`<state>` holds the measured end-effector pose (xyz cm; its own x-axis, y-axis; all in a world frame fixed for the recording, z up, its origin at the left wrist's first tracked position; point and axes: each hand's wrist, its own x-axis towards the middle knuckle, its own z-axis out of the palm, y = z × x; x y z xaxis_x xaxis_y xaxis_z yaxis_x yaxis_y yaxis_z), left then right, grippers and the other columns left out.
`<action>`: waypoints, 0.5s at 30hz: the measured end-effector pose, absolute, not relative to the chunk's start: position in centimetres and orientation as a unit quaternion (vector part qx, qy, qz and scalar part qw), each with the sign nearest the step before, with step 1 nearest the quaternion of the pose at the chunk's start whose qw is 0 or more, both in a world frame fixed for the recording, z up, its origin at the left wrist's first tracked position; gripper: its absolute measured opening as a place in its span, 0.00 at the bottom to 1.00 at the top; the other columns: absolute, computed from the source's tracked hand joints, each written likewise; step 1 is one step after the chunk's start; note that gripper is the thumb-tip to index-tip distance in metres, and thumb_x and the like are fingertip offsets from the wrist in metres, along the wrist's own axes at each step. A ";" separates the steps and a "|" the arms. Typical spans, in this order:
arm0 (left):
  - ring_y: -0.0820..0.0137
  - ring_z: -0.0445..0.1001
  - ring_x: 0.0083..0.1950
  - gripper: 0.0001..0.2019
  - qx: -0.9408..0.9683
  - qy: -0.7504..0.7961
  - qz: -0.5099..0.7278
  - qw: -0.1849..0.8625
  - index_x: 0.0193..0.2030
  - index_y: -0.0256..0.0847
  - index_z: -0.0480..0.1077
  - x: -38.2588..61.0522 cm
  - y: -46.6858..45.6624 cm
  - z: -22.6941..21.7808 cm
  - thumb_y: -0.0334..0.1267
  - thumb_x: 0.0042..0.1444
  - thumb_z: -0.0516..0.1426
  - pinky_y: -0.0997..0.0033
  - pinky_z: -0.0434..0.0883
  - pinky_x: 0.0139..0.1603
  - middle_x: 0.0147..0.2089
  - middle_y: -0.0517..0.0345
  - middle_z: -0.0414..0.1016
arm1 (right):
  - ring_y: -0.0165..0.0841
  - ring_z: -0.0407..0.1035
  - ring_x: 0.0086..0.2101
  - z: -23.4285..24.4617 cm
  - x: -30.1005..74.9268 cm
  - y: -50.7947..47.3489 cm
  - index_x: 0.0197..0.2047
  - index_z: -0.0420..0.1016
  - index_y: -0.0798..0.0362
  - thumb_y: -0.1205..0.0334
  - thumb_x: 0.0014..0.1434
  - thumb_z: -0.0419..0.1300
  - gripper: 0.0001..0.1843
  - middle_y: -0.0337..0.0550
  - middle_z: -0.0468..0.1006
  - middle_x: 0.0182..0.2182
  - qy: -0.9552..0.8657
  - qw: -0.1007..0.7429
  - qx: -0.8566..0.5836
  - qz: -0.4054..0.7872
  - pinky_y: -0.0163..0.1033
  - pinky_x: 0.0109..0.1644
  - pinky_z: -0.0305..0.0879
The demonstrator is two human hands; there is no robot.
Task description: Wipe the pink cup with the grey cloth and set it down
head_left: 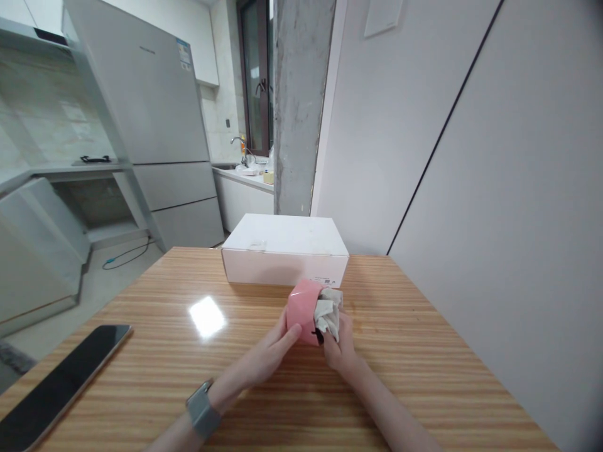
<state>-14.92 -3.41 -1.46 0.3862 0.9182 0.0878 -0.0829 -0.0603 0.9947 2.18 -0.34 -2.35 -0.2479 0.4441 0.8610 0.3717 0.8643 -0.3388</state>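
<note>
A glossy, striped wood-grain tabletop point(438, 364) carries a closed white cardboard box point(285, 251) at twelve o'clock, near the far edge, and a smartphone point(66, 389), dark screen up, between eight and nine o'clock; reflected light point(207, 317) gleams towards ten.

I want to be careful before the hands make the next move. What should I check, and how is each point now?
1. Left hand holding the pink bowl: ok.
2. Right hand gripping the cloth at the bowl's opening: ok.
3. Phone away from both hands: ok, it lies at far left.
4. Bowl not touching the box: cannot tell, they overlap in view.
5. Bowl clean inside: cannot tell, the cloth hides it.
</note>
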 end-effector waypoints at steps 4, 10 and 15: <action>0.59 0.67 0.58 0.24 0.481 0.388 0.458 0.639 0.52 0.39 0.69 -14.7 -2.8 -1.5 0.54 0.57 0.52 0.57 0.60 0.60 0.54 0.50 0.73 | 0.39 0.69 0.32 -2.0 2.6 -0.5 0.32 0.67 0.49 0.54 0.60 0.45 0.13 0.43 0.73 0.26 -0.842 0.506 -0.186 -0.024 0.45 0.39 0.65; 0.60 0.73 0.50 0.21 0.435 0.431 0.442 0.655 0.37 0.34 0.76 -15.7 -1.6 -1.3 0.52 0.55 0.54 0.62 0.60 0.60 0.39 0.53 0.80 | 0.41 0.72 0.39 -1.5 0.9 -1.7 0.46 0.68 0.60 0.62 0.59 0.47 0.17 0.52 0.78 0.35 -0.891 0.433 -0.062 -0.117 0.45 0.46 0.66; 0.58 0.70 0.55 0.21 0.533 0.450 0.448 0.559 0.43 0.38 0.76 -15.9 -1.6 -2.0 0.52 0.58 0.52 0.61 0.56 0.63 0.49 0.54 0.78 | 0.38 0.69 0.29 -2.1 1.1 -1.2 0.32 0.67 0.51 0.57 0.58 0.47 0.11 0.44 0.74 0.25 -0.874 0.469 -0.113 -0.061 0.45 0.39 0.65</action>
<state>-15.90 -1.64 -2.00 0.1931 0.9808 -0.0269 -0.0212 0.0316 0.9993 1.13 -1.23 -2.09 -0.5348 0.1392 0.8335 0.2541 0.9672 0.0015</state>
